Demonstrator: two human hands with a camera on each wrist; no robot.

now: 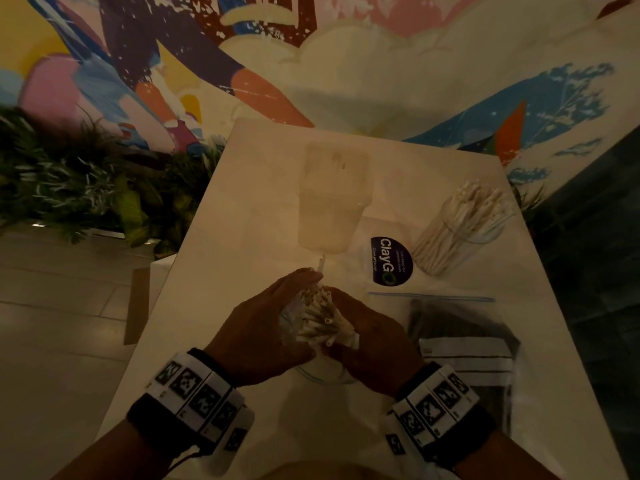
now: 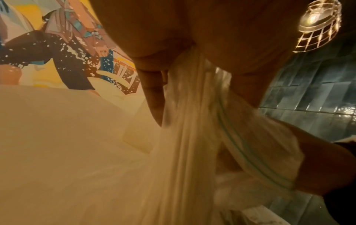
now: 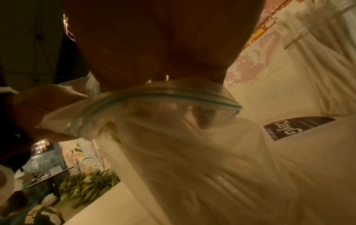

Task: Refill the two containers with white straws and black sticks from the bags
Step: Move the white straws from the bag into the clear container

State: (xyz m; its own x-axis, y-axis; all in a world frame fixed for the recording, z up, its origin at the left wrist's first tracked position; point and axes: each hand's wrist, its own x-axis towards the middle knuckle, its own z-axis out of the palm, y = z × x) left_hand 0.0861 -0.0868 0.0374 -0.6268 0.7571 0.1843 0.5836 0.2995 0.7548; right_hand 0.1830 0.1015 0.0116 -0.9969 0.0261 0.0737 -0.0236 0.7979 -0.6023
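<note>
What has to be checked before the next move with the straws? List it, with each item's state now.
1. Both hands on the straw bundle: ok, left hand and right hand hold it through the clear bag.
2. Bag mouth open: ok, zip strip gapes.
3. Straw jar room: not ok, looks full.
4. Tall container upright, open: ok; contents cannot tell.
5. Bag of black sticks out of the way: ok, flat to the right.
</note>
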